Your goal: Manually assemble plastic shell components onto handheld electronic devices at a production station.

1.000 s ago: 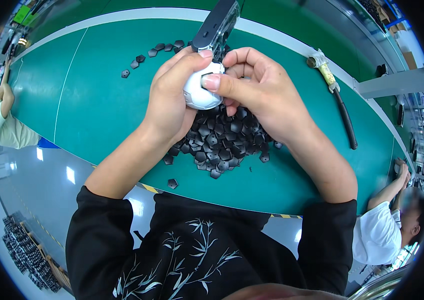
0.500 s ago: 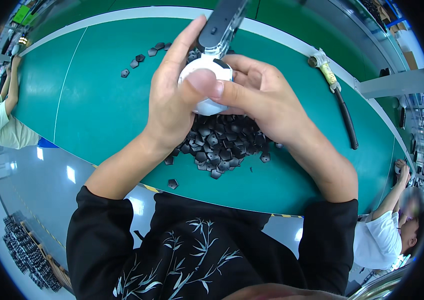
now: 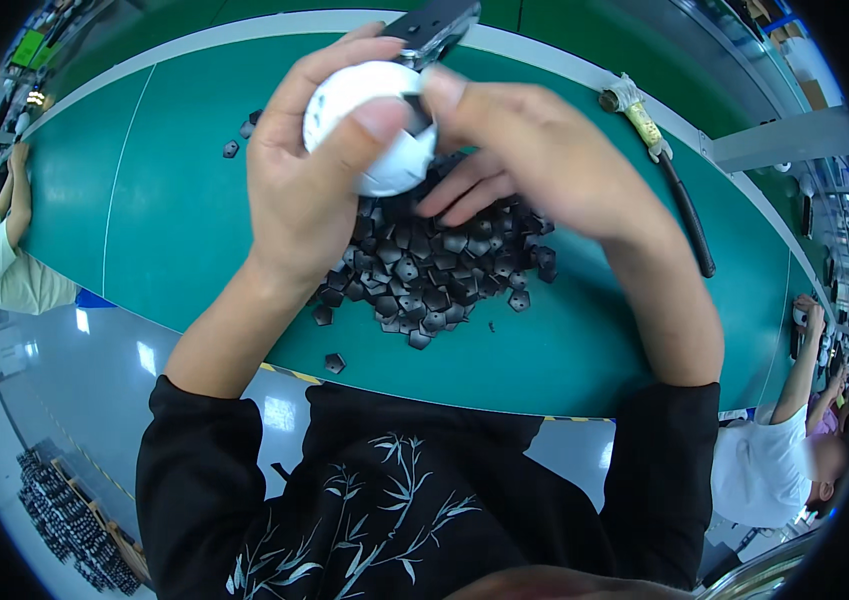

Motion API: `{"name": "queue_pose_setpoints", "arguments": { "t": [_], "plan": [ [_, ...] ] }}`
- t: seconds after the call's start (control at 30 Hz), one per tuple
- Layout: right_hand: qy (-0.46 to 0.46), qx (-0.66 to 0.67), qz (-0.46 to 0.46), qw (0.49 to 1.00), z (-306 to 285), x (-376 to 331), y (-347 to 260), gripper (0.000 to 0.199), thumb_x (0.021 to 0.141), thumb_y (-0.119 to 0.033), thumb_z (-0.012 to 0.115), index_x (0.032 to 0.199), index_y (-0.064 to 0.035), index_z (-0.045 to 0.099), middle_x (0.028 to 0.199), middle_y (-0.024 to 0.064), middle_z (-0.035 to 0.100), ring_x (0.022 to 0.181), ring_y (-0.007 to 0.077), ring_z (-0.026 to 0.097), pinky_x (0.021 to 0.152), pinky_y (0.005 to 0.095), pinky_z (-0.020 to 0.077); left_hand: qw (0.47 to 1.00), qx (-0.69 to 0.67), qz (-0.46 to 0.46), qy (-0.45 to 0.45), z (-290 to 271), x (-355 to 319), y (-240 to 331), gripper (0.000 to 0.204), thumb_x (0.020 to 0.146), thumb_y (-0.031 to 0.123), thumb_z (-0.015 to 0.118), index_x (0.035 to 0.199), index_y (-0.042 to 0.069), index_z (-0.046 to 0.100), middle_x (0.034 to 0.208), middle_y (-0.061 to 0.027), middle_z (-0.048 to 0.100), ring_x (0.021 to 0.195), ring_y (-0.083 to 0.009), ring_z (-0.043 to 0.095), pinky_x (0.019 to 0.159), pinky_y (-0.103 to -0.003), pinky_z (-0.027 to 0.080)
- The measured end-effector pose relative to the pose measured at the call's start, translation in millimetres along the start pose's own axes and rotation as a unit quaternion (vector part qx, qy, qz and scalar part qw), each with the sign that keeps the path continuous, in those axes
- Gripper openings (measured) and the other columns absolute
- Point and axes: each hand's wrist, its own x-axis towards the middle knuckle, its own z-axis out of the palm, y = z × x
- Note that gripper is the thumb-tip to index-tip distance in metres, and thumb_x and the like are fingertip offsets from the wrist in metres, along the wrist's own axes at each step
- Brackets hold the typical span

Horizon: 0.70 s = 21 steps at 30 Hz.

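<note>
My left hand is closed round a white ball-shaped part, its thumb lying across the front. A dark patch shows on the ball's right side. My right hand, smeared by motion, has its thumb tip close to that patch. Its other fingers reach out, apart, over a heap of black five-sided pieces. Beyond the left fingertips is a long black object with a shiny edge; whether it joins the ball is hidden.
The green table curves round me. A hammer-like tool with a wrapped head and black handle lies at the right. A loose black piece sits near the front edge. Other people work at far left and right; stacked dark parts stand on the floor.
The white ball has moved left and a little up with my left hand, and has turned. My right hand has loosened from it, its fingers now spread out above the black pieces.
</note>
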Motion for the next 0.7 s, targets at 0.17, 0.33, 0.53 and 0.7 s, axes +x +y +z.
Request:
{"name": "queue_pose_setpoints", "arguments": {
  "t": [0.17,0.33,0.53,0.7],
  "plan": [
    [0.149,-0.288,-0.055,0.944,-42,15,26,0.033,0.093,-0.029,0.064,0.105,0.0021,0.07,0.077,0.0096,0.067,0.067,0.0185,0.064,0.062,0.029,0.0543,0.974,-0.197,-0.112,-0.004,2,9,5,0.058,0.095,0.033,0.049,0.139,-0.002,0.04,0.129,-0.0243,0.052,0.099,-0.0334,0.065,0.077,-0.037,0.057],
    [0.134,-0.543,-0.012,0.829,-40,19,38,0.022,0.087,-0.019,0.069,0.098,-0.0005,0.072,0.075,0.0068,0.067,0.062,0.0151,0.058,0.059,0.0293,0.0485,0.966,-0.244,-0.081,-0.008,-3,12,6,0.055,0.096,0.033,0.045,0.137,-0.003,0.041,0.128,-0.0247,0.052,0.103,-0.0363,0.064,0.079,-0.037,0.056],
    [0.098,-0.5,-0.012,0.86,-35,23,40,0.014,0.082,-0.009,0.068,0.093,-0.0002,0.071,0.081,0.0095,0.07,0.067,0.0234,0.065,0.065,0.032,0.0522,0.962,-0.266,-0.056,-0.024,2,11,6,0.054,0.093,0.024,0.05,0.139,-0.003,0.039,0.125,-0.0247,0.053,0.107,-0.0363,0.063,0.082,-0.038,0.056],
    [0.097,-0.363,-0.108,0.92,-33,13,27,0.008,0.082,-0.003,0.071,0.088,0.0013,0.069,0.074,0.0056,0.066,0.062,0.012,0.056,0.057,0.0255,0.0461,0.961,-0.27,-0.041,-0.038,5,9,6,0.051,0.092,0.015,0.054,0.138,-0.001,0.04,0.118,-0.023,0.055,0.102,-0.0336,0.065,0.082,-0.039,0.057]
  ]
}}
